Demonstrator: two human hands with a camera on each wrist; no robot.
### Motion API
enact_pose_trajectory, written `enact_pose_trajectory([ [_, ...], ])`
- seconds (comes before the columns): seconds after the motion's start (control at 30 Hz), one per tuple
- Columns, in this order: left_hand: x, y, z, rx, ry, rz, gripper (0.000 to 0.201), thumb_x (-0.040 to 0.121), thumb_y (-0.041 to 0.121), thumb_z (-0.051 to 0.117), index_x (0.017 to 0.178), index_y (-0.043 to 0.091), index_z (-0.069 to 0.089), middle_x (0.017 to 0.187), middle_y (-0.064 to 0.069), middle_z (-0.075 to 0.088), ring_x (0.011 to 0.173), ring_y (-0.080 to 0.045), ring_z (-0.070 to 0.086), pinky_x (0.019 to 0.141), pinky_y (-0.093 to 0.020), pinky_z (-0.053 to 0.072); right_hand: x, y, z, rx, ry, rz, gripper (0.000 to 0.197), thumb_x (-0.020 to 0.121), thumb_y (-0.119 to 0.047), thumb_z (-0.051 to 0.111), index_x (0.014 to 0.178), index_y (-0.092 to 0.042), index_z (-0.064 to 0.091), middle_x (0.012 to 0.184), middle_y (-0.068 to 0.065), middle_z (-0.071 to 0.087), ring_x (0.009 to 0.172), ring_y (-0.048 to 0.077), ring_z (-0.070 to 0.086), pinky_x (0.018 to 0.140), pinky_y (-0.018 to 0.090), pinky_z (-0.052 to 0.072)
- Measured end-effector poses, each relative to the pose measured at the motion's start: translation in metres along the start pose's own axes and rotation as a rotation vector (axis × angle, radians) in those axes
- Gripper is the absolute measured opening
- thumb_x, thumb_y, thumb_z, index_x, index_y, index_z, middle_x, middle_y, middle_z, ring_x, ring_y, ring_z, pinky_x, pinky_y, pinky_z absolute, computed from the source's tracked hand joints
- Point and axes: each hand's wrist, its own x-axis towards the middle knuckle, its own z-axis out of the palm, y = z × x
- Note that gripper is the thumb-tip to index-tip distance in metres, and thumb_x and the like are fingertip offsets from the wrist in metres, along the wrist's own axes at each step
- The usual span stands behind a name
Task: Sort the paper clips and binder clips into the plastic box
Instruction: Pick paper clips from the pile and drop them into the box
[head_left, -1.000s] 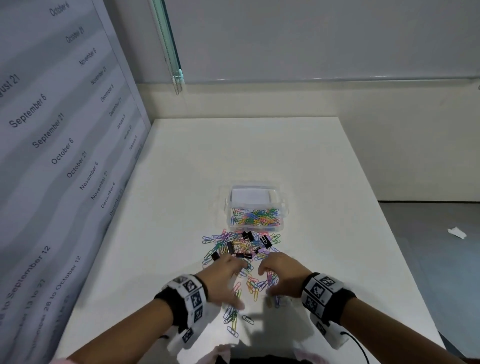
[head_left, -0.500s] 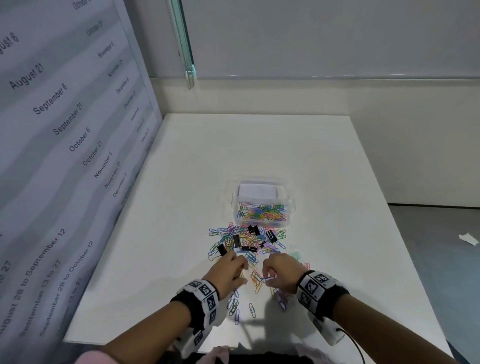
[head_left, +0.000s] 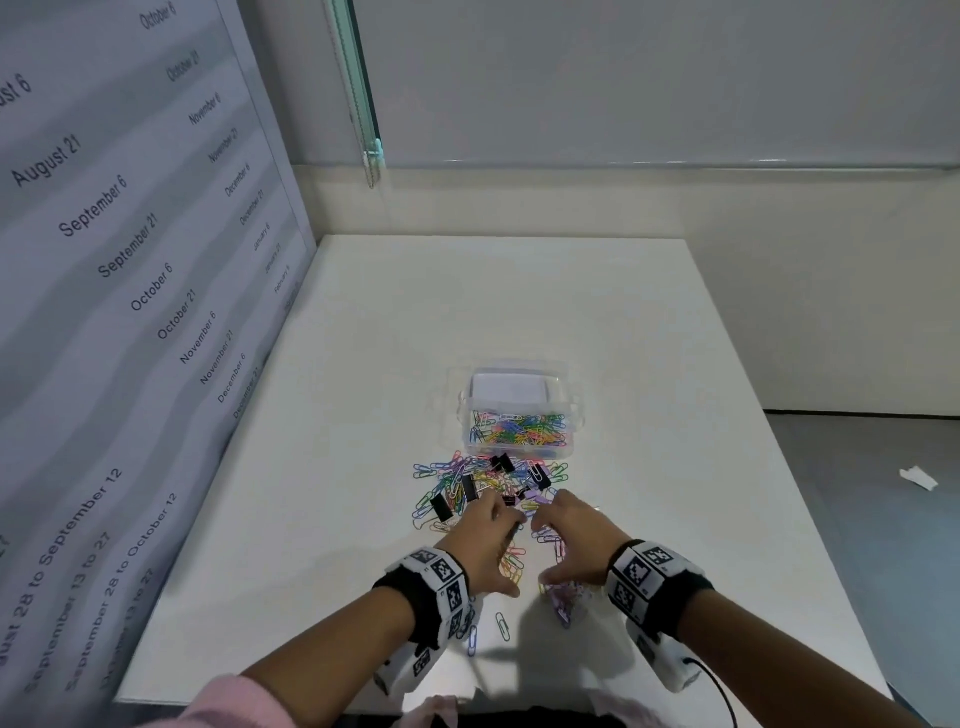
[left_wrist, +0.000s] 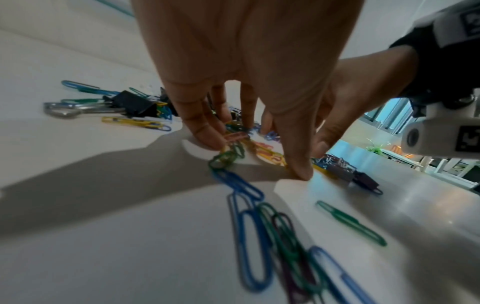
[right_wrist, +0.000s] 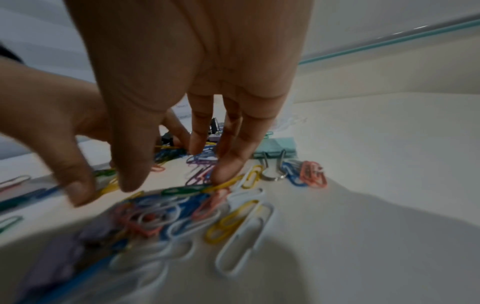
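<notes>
The clear plastic box (head_left: 571, 415) stands mid-table; its near compartment holds coloured paper clips (head_left: 519, 430), its far one something white. In front lies a loose pile of paper clips (head_left: 447, 486) with several black binder clips (head_left: 441, 506). My left hand (head_left: 493, 540) (left_wrist: 249, 156) reaches down into the pile's near side, its fingertips (left_wrist: 207, 139) and thumb resting among clips, gripping nothing. My right hand (head_left: 566, 543) (right_wrist: 145, 185) sits beside it, fingers spread downward, fingertips (right_wrist: 226, 174) touching clips. A mint binder clip (right_wrist: 275, 147) lies just beyond its fingers. Purple binder clips (head_left: 563, 603) lie under the right wrist.
A tall panel printed with dates (head_left: 104, 312) stands along the table's left side. The white table (head_left: 519, 312) ends at the right over a grey floor with a paper scrap (head_left: 919, 478). Stray paper clips (head_left: 501, 626) lie near the front edge.
Both hands have moved forward into the pile's near edge. Half a second ago their fingers were curled; now they are spread down onto the clips.
</notes>
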Motion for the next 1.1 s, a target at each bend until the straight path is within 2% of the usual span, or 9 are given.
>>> enact_pose_trajectory([
  [0.13,0.004,0.001,-0.005,-0.026,0.010,0.001,0.047,0.076,0.019,0.073,0.118,0.012,0.053,0.120,-0.009,0.038,0.106,-0.026,0.049,0.096,-0.030,0.042,0.004,-0.009,0.005,0.016,-0.022,-0.038,0.036,0.070,-0.018,0.071,0.104,-0.012,0.062,0.100,0.003,0.044,0.103,0.025,0.052,0.081,0.026,0.038],
  [0.2,0.005,0.003,-0.010,-0.010,0.017,0.006,0.031,0.080,0.013,0.068,0.109,0.011,0.058,0.117,-0.010,0.043,0.103,-0.027,0.050,0.091,-0.030,0.042,0.005,-0.012,0.005,0.042,0.002,-0.041,0.021,0.074,-0.009,0.062,0.094,-0.009,0.068,0.095,0.003,0.055,0.099,0.025,0.057,0.076,0.021,0.037],
  [0.27,0.005,0.004,-0.015,-0.009,0.025,0.007,0.020,0.083,0.006,0.057,0.103,0.009,0.061,0.113,-0.011,0.047,0.102,-0.028,0.051,0.087,-0.032,0.043,0.006,-0.014,0.002,0.056,0.025,-0.019,0.022,0.075,-0.004,0.054,0.088,-0.010,0.071,0.097,0.006,0.068,0.095,0.022,0.061,0.074,0.019,0.039],
  [0.4,0.005,0.002,-0.026,-0.063,0.047,-0.026,0.024,0.081,-0.002,0.046,0.093,0.008,0.064,0.110,-0.009,0.055,0.100,-0.025,0.056,0.089,-0.033,0.046,0.006,-0.013,-0.014,0.122,0.103,0.035,0.025,0.072,0.000,0.052,0.081,-0.010,0.073,0.091,0.004,0.072,0.082,0.015,0.061,0.073,0.019,0.045],
  [0.6,0.009,-0.003,-0.040,-0.255,0.179,-0.147,0.016,0.085,0.000,0.055,0.090,0.007,0.069,0.103,-0.006,0.069,0.092,-0.018,0.061,0.077,-0.019,0.041,0.025,-0.010,-0.061,0.280,0.285,0.086,0.008,0.076,-0.005,0.065,0.078,-0.010,0.071,0.083,0.001,0.066,0.063,-0.003,0.050,0.057,0.005,0.036],
  [0.7,0.013,-0.001,-0.053,-0.331,0.198,-0.164,0.013,0.084,0.001,0.059,0.092,0.006,0.069,0.099,-0.009,0.069,0.082,-0.013,0.055,0.076,-0.020,0.042,0.038,-0.011,-0.083,0.350,0.394,0.103,0.011,0.075,-0.001,0.062,0.080,-0.007,0.071,0.087,0.007,0.071,0.068,0.006,0.055,0.061,0.012,0.041],
  [0.87,0.025,0.001,-0.082,-0.484,0.290,-0.219,0.020,0.086,0.000,0.055,0.084,0.016,0.068,0.075,-0.005,0.062,0.064,-0.013,0.055,0.058,-0.017,0.045,0.053,-0.011,-0.089,0.396,0.500,0.153,0.011,0.076,-0.007,0.061,0.084,-0.008,0.069,0.096,0.009,0.067,0.081,0.020,0.060,0.074,0.023,0.043],
  [1.0,0.041,0.003,-0.102,-0.562,0.396,-0.207,0.024,0.084,-0.002,0.053,0.082,0.016,0.068,0.078,-0.005,0.066,0.064,-0.015,0.059,0.058,-0.018,0.047,0.047,-0.011,-0.077,0.366,0.470,0.122,0.018,0.077,-0.002,0.054,0.083,-0.009,0.069,0.093,0.007,0.066,0.080,0.016,0.054,0.074,0.025,0.045],
  [1.1,0.056,0.006,-0.114,-0.595,0.445,-0.180,0.027,0.084,-0.005,0.050,0.078,0.016,0.065,0.077,-0.005,0.064,0.061,-0.012,0.058,0.062,-0.017,0.051,0.038,-0.008,-0.062,0.276,0.357,0.072,0.021,0.078,-0.002,0.053,0.087,-0.011,0.069,0.099,0.008,0.069,0.086,0.017,0.058,0.086,0.033,0.051],
])
